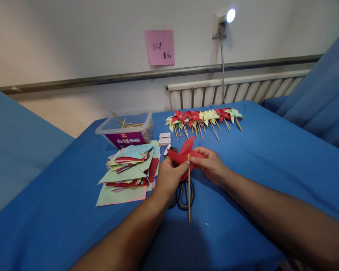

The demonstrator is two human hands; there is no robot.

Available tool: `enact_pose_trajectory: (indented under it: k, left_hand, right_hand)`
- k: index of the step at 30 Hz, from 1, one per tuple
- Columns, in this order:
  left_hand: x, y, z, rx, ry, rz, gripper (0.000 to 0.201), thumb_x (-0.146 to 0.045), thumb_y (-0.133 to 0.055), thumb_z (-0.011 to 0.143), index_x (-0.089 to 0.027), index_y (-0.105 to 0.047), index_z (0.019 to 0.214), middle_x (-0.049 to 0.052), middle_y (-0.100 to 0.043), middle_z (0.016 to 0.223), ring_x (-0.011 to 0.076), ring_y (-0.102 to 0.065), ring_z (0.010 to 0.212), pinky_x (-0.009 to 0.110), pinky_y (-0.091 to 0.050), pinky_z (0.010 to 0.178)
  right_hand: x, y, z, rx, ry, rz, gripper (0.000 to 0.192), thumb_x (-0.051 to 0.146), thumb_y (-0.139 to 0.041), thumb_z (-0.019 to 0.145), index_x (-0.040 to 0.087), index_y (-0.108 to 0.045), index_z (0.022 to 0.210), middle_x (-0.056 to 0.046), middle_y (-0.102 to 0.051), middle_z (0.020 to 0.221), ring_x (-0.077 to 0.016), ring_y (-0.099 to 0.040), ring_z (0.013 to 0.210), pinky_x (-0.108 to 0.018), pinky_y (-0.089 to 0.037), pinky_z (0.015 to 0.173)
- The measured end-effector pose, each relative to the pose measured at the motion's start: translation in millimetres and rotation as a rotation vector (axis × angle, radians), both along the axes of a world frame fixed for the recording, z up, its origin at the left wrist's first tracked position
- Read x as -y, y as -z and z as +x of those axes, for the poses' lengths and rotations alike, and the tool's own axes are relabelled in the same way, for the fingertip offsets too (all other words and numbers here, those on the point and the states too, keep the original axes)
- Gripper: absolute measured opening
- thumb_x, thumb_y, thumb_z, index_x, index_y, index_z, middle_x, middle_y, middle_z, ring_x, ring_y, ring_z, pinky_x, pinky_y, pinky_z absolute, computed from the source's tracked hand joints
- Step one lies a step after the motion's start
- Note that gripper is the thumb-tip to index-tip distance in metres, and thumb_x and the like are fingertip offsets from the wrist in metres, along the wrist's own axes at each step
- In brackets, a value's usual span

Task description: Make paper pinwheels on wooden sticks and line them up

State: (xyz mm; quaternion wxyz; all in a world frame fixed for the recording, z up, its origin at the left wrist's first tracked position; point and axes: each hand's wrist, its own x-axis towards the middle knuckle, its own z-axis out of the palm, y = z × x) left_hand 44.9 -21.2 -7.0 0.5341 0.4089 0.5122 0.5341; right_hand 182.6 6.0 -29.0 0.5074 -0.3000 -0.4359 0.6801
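A red paper pinwheel (184,153) is held between both hands above the blue-covered table (257,158). My left hand (169,177) pinches its front at the top of a thin wooden stick (189,195), which hangs straight down. My right hand (211,163) grips the pinwheel's right side from behind. Below the hands, scissors (183,194) with dark handles lie on the cloth, partly hidden by my left hand.
A stack of coloured paper squares (130,169) lies at the left. Behind it stands a clear plastic box (124,131) with wooden sticks. Several finished red, yellow and green pinwheels (203,118) lie in a row at the back. Two small white boxes (164,138) sit nearby.
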Motion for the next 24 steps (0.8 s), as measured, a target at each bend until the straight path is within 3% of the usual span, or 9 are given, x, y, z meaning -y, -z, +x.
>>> enact_pose_trajectory:
  k: [18, 24]
  left_hand:
    - [3.3, -5.2, 1.0, -0.104, -0.005, 0.030, 0.034, -0.031, -0.079, 0.062, -0.011, -0.069, 0.087, 0.007, -0.072, 0.083, 0.0151, -0.062, 0.069, 0.025, -0.047, 0.066]
    - [1.5, -4.1, -0.5, -0.097, -0.043, 0.072, 0.031, -0.031, -0.078, 0.063, -0.011, -0.070, 0.085, 0.006, -0.072, 0.080, 0.0155, -0.061, 0.068, 0.025, -0.047, 0.064]
  right_hand:
    - [-2.6, -0.1, 2.1, 0.023, -0.008, 0.060, 0.023, 0.032, -0.079, 0.068, 0.018, -0.064, 0.078, 0.002, -0.063, 0.071, -0.0105, -0.054, 0.065, -0.026, -0.041, 0.067]
    - [-0.1, -0.4, -2.7, 0.038, 0.073, 0.044, 0.028, 0.035, -0.080, 0.068, 0.018, -0.064, 0.084, 0.002, -0.063, 0.074, -0.0095, -0.054, 0.065, -0.024, -0.042, 0.065]
